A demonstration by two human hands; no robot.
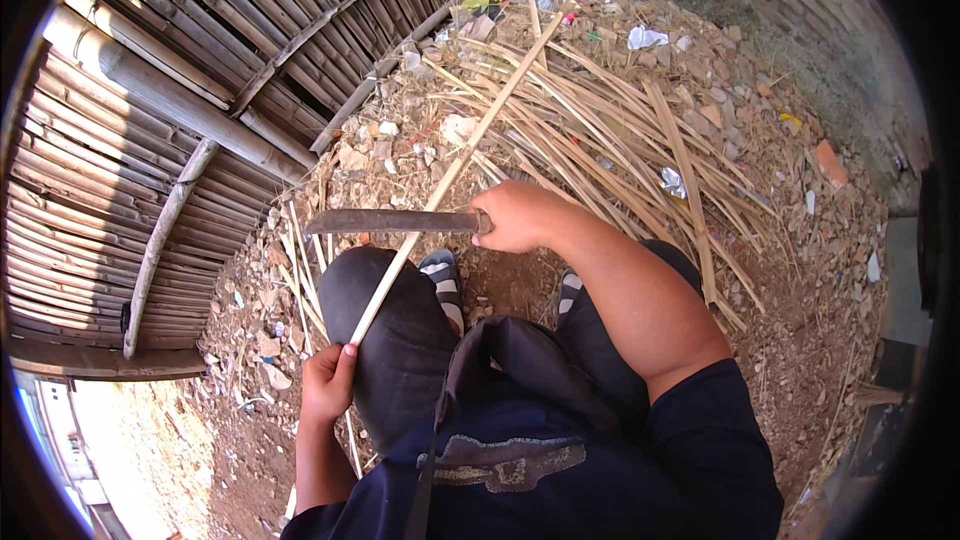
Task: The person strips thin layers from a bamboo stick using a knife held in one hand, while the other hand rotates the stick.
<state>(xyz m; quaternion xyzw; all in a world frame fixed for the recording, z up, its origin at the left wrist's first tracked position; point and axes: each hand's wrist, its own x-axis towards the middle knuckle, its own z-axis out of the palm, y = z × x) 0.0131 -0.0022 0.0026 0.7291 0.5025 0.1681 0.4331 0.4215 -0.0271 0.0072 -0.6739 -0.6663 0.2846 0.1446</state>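
Note:
A long, pale bamboo strip (385, 283) slants up and away over my left knee, with its near end in my left hand (328, 380), thumb pressed along it. My right hand (515, 215) grips a machete (395, 221) by its handle. The dark blade points left and lies across the strip just beyond my knee; whether it touches or cuts in cannot be made out. The strip's far part crosses over a loose pile of similar bamboo strips (590, 130) on the ground ahead. A few more thin strips (305, 270) lie left of my left knee.
A bamboo-slat wall (150, 210) with thick poles runs along the left. Rubble and litter cover the ground, with a white scrap (647, 37) and silver foil (673, 182) near the pile. A brick wall (800, 0) stands at the far right.

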